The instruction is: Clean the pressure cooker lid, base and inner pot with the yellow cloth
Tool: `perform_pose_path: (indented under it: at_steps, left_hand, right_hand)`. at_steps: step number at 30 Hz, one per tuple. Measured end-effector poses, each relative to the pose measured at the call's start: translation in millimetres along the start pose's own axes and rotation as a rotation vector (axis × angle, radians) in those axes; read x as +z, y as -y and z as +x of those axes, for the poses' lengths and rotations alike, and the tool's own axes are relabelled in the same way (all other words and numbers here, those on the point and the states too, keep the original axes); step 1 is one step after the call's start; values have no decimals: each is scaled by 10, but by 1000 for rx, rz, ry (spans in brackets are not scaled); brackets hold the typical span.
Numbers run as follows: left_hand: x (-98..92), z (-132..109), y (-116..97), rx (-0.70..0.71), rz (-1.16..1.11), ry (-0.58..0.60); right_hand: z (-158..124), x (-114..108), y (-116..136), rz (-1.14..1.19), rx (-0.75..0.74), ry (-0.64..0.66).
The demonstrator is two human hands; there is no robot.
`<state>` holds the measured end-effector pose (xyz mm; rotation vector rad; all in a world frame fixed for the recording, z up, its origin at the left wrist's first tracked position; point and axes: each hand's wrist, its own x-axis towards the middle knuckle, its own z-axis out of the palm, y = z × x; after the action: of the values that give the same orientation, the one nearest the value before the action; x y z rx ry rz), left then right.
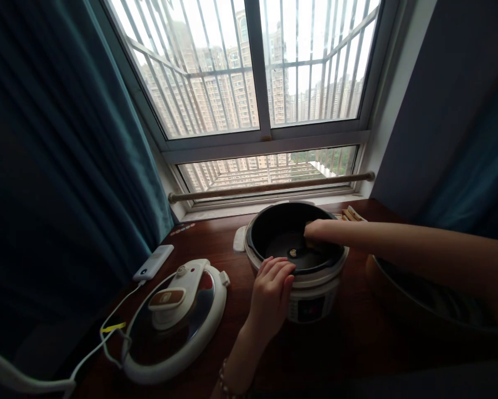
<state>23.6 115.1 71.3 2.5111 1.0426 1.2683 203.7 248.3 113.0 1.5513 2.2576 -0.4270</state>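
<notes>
A white electric pressure cooker (315,288) with a dark inner pot (273,219) stands on the table. My left hand (270,288) rests at its near left edge, fingers curled over the pot's rim. My right hand (317,231) reaches down into the pot from the right, closed, its fingertips in shadow. Something brownish shows beneath it, but I cannot make out what. A small pale spot (292,253) lies on the pot's floor.
The cooker's round lid (221,310) lies to the left. Behind it is a white power bank (155,263) with a white cable (103,332). A large dark bowl-like thing (423,293) sits at the right under my forearm. The window (267,133) and rail are behind.
</notes>
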Motion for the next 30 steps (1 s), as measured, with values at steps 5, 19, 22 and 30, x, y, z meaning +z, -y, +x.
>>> perform_pose_path:
  at_steps: [5,19,22,30]
  left_hand:
    - [-6,-9,-8,2,13,14]
    - [10,-32,8,32,14,5]
    - [-24,-21,13,-12,8,-11]
    - [-392,436,-95,16,28,105]
  right_hand:
    - [-204,-362,-62,-193,93,-124]
    - [-688,-64,271,267,-44,-130]
    - [-645,112,443,541,21,-329]
    - [-689,336,647,1013,-279,-534]
